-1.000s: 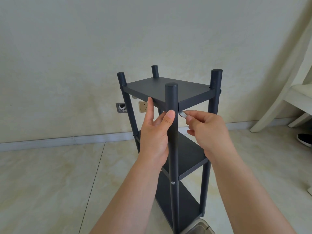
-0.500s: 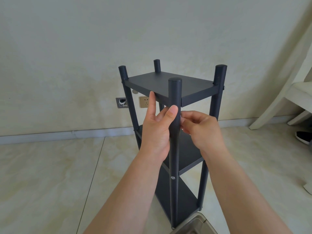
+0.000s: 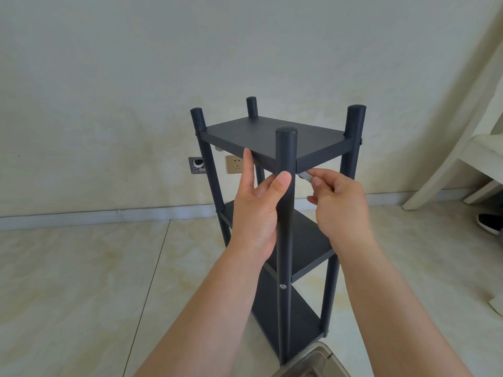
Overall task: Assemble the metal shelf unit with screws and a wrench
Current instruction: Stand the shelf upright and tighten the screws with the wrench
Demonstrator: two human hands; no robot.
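Swung back rightward, the right hand (image 3: 337, 202) pinches a wrench (image 3: 306, 176); left hand (image 3: 257, 210) grips the shelf's (image 3: 272, 137) front post (image 3: 285, 213).

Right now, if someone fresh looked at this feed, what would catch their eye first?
The dark shelf unit standing mid-frame on the tiled floor, its near post running right up the middle. The left hand holds that post just under the top shelf, thumb across its front. The right hand pinches a small silver wrench at the joint under the shelf's corner.
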